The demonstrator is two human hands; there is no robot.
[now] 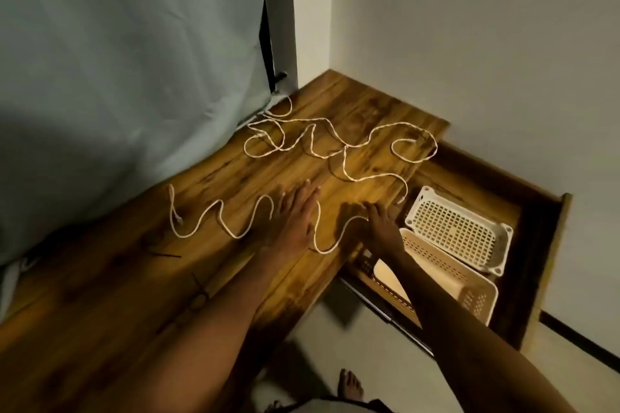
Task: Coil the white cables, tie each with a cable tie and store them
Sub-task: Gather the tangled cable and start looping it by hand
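Bare foot (351,387) on pale floor at bottom edge, toes pointing toward the bench. Wood-grain bench (100,329) fills lower left, dark brown planks. Two black cable ties on it: one (199,295) near the left forearm, one (161,253) further left, both lying flat and loose.

Left hand (295,214) palm down on the bench, fingers (303,189) straight and together, pressing or resting on the near white cable (235,231); holds nothing. Cable passes under or just beside the palm, cannot tell which. Right hand (380,221) reaches forward at the bench edge, fingers (367,208) slightly bent at the cable's right end; touching it, but a real grip cannot be told from this view.

Near white cable runs in wavy loops from a plug end at left, across under the left hand, to the right hand. Uncoiled, no tie on it.

Right of the bench, lower down, an open wooden drawer (550,261) with two perforated plastic baskets: cream basket (449,282) nearer, white basket (459,228) behind, tilted and overlapping the cream one's far rim.

Farther back, second white cable (345,151) sprawled in loose tangled loops across the bench, one end hanging off the edge near the white basket. Grey-green sheet (117,60) hangs at left, white wall (469,27) behind.
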